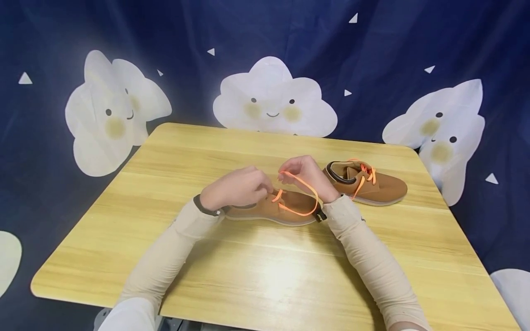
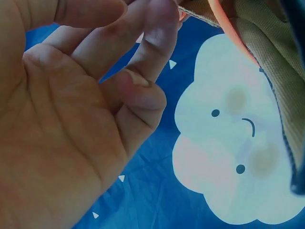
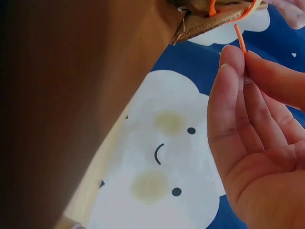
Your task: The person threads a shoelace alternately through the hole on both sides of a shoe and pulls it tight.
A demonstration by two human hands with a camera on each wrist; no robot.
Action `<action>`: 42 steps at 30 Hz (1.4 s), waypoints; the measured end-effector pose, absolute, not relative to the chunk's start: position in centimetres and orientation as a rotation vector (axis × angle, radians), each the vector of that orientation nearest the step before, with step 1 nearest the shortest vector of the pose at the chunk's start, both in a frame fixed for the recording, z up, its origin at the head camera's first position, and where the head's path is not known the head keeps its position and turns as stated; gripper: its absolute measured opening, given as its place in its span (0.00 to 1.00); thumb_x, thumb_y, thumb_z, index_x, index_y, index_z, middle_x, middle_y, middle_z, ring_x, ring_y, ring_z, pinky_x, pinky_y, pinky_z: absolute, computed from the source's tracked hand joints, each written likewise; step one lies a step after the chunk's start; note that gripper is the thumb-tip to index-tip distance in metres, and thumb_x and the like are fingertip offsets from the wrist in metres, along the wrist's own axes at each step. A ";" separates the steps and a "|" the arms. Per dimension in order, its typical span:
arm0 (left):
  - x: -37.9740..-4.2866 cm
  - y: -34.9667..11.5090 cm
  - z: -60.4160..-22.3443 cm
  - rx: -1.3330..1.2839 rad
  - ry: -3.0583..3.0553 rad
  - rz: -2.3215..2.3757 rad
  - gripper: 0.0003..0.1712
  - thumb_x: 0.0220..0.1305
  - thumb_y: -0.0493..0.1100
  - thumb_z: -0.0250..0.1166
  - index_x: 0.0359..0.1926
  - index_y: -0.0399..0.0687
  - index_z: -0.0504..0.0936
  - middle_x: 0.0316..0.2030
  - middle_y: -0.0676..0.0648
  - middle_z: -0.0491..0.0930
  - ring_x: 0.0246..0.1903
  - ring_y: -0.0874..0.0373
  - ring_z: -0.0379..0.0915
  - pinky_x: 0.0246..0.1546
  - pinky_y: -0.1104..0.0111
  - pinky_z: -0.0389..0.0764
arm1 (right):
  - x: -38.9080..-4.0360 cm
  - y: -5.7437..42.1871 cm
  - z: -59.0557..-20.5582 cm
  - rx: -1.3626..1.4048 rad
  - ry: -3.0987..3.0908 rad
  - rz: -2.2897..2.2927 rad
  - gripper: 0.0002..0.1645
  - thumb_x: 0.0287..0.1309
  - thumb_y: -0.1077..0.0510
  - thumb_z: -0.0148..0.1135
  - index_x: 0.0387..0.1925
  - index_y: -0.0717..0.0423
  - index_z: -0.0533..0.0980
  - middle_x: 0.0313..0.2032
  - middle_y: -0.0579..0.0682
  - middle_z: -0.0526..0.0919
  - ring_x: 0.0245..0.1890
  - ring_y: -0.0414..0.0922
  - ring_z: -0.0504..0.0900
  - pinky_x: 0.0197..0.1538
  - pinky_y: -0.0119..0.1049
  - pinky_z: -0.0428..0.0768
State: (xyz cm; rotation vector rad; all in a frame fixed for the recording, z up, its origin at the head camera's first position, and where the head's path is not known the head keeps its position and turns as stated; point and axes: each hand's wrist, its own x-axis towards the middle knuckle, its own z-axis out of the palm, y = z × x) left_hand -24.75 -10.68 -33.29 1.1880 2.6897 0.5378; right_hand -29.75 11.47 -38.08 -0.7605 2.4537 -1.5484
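A brown shoe (image 1: 296,202) with orange laces lies on the table under both hands, toe to the right. My right hand (image 1: 304,172) pinches the tip of an orange shoelace (image 3: 240,38) between thumb and fingertips. From there the lace loops back down to the shoe's eyelets. My left hand (image 1: 242,186) is bent over the shoe's opening, beside the eyelets. In the left wrist view, its curled fingers (image 2: 159,33) reach the edge of the shoe's flap (image 2: 267,52); whether they grip anything is cut off at the top.
Another brown shoe (image 1: 387,186) with orange laces sits to the right, just past my right wrist. The wooden table (image 1: 256,276) has rounded corners. A dark blue curtain (image 1: 182,27) with white clouds hangs behind it.
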 end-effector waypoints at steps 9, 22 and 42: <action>-24.8 -10.8 -33.7 1.161 2.659 0.534 0.20 0.65 0.32 0.51 0.41 0.47 0.90 0.24 0.54 0.74 0.21 0.64 0.61 0.27 0.71 0.66 | -29.6 11.3 -38.3 -0.822 2.436 -1.483 0.05 0.60 0.67 0.71 0.37 0.66 0.86 0.35 0.61 0.91 0.33 0.39 0.87 0.42 0.30 0.84; -24.4 -10.3 -34.5 1.237 2.674 0.452 0.11 0.74 0.46 0.57 0.32 0.54 0.79 0.21 0.57 0.64 0.24 0.62 0.66 0.30 0.69 0.69 | -29.6 11.4 -38.9 -0.937 2.451 -1.323 0.08 0.65 0.62 0.65 0.35 0.61 0.88 0.31 0.54 0.90 0.32 0.42 0.83 0.38 0.28 0.79; -24.0 -9.3 -35.8 1.217 2.779 0.543 0.33 0.74 0.60 0.61 0.13 0.54 0.62 0.14 0.59 0.50 0.15 0.66 0.45 0.20 0.73 0.50 | -30.6 15.0 -37.1 -1.088 2.223 -0.759 0.14 0.64 0.59 0.71 0.51 0.55 0.85 0.48 0.52 0.90 0.47 0.46 0.87 0.50 0.39 0.84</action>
